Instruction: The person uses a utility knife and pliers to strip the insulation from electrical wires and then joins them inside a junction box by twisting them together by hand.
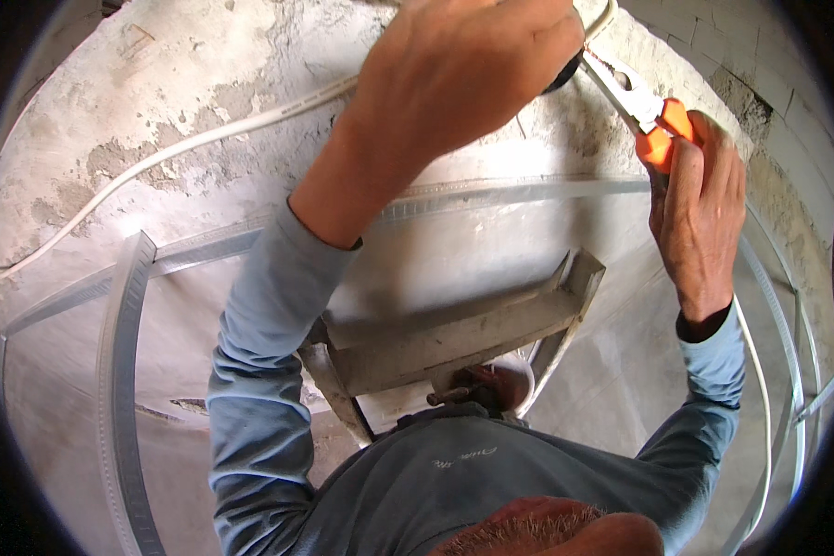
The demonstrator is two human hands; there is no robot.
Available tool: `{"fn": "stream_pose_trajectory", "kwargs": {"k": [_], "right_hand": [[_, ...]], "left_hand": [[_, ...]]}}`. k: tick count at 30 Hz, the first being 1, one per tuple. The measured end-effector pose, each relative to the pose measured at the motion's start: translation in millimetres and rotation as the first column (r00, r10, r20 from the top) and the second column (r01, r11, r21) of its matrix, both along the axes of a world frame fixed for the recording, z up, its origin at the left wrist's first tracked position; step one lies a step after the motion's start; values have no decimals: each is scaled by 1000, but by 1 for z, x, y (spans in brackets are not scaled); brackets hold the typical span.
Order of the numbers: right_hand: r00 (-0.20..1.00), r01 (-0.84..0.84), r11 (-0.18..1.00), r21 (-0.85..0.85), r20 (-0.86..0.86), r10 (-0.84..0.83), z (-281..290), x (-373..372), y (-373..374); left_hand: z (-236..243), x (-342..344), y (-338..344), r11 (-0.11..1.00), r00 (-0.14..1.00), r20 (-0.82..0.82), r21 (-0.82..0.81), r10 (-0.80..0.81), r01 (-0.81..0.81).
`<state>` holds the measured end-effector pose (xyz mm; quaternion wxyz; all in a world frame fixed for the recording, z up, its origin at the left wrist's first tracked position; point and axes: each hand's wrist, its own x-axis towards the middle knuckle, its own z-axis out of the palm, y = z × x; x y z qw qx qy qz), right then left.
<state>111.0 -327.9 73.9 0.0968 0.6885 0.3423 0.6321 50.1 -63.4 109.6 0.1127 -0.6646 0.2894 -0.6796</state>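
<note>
My left hand (pixel 477 74) is closed at the top of the view, its fingers curled around a white cable (pixel 606 20) that comes out beside the fingertips. Under those fingers a small black piece (pixel 563 76) shows; what it is I cannot make out. In my right hand (pixel 700 213) is a pair of pliers (pixel 632 100) with orange grips, tilted up and leftward. The tips of the pliers reach close to my left fingertips, and whether they bite on the cable is hidden. Both hands are over the rough top of a wall (pixel 315 46).
More white cable (pixel 204 137) trails left along the wall. A metal channel (pixel 519 192) runs across below, joined by an upright metal stud (pixel 125 371) at left. Beneath me stands a ladder (pixel 454 347). Metal framing (pixel 774 278) and a hanging thin white cable (pixel 763 398) are at right.
</note>
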Motion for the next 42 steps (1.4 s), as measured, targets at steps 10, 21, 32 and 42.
{"fn": "stream_pose_trajectory", "kwargs": {"k": [10,21,32,42], "right_hand": [[-426,-310,660,685,-720,547,18,-20,-19],[785,-362,923,132,-491,378,-7,-22,-6],[936,122,991,48,327,-131,-1,3,-27],[932,58,995,76,352,-81,15,33,-23]], "left_hand": [[-1,22,13,994,993,91,81,-74,67],[1,14,9,990,989,58,48,-133,130],[0,18,8,986,983,79,12,-167,167],[1,23,13,985,984,49,29,-171,170]]}}
